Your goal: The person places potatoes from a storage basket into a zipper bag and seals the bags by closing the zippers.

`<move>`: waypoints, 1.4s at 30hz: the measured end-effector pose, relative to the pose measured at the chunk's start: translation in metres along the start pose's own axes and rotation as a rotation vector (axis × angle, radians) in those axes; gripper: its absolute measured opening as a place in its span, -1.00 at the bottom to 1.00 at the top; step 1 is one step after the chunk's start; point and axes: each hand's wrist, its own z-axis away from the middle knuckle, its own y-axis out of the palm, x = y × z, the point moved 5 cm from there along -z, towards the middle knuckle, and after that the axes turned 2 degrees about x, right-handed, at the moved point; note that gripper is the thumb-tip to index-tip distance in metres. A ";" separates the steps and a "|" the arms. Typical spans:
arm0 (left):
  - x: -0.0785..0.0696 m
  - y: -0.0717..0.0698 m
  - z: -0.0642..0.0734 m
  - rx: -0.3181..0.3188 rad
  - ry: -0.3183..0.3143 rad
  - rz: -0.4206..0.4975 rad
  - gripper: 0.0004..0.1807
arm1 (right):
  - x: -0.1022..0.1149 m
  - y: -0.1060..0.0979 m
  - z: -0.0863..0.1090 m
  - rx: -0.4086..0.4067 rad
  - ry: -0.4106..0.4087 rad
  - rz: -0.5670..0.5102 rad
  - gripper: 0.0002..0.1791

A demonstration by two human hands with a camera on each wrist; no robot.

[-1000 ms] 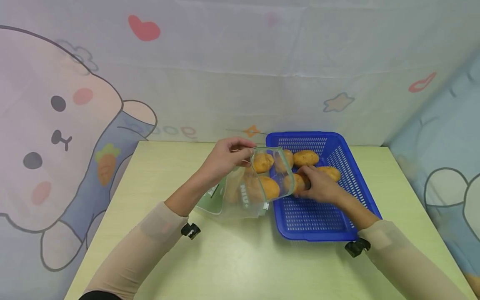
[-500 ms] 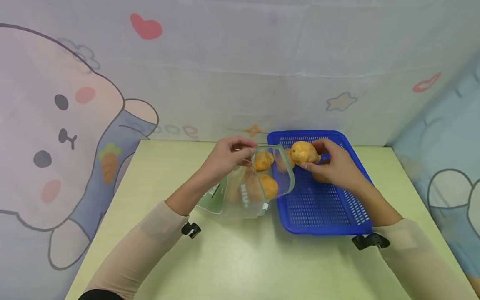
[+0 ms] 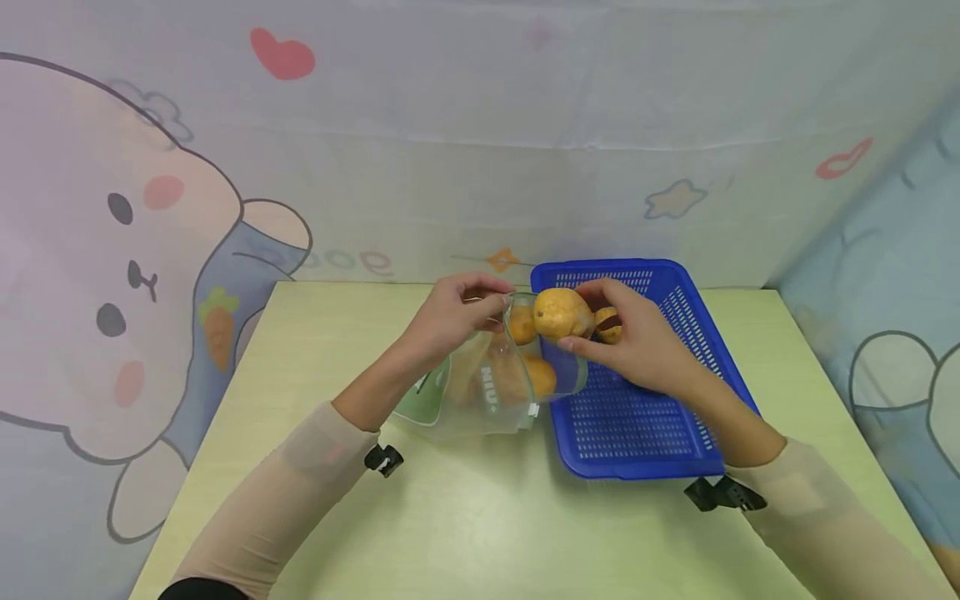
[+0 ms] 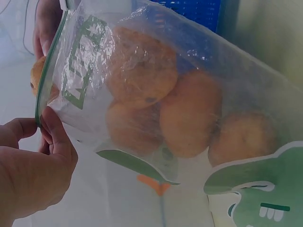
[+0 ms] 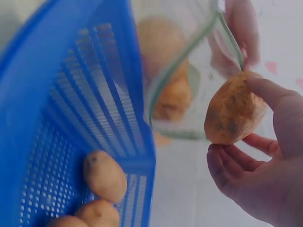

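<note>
My left hand [image 3: 461, 310] pinches the rim of a clear zip bag [image 4: 189, 33] with green print, keeping its mouth open toward the right. Several potatoes [image 4: 191, 113] show through the plastic. A single potato [image 3: 561, 314] is gripped between the thumb and fingers of my right hand [image 3: 637, 337], right at the bag's mouth. In the right wrist view this held potato [image 5: 235, 109] touches or nearly touches the green zip edge; which one, I cannot tell. The blue plastic basket [image 3: 637, 471] is under my right hand, with more potatoes [image 5: 105, 176] inside.
The basket stands at the right of the pale green table [image 3: 465, 517], against the printed cloth backdrop [image 3: 450, 150]. Its left rim lies close beside the bag. A black clip [image 3: 384, 460] sits on the left sleeve, another clip [image 3: 723, 494] on the right one.
My right hand has lifted a potato out of the basket and carried it left to the bag's mouth. The left hand and the bag have hardly moved.
</note>
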 end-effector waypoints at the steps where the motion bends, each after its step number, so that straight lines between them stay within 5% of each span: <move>1: 0.000 0.000 0.000 0.001 0.004 0.001 -0.74 | 0.002 0.004 -0.001 0.008 -0.008 0.019 -0.29; 15: 0.000 0.002 0.001 -0.010 0.010 -0.002 -0.79 | 0.010 0.038 0.000 -0.007 -0.051 0.167 -0.29; 24: -0.001 0.000 0.002 -0.012 0.002 0.022 -0.78 | -0.007 0.016 0.007 -0.059 0.040 0.065 -0.41; 31: 0.001 0.002 0.002 -0.007 -0.013 0.026 -0.79 | -0.042 0.016 0.017 0.015 0.165 -0.092 -0.47; 42: 0.001 0.001 0.002 -0.005 -0.010 0.031 -0.77 | -0.042 0.025 0.019 0.010 0.108 -0.100 -0.53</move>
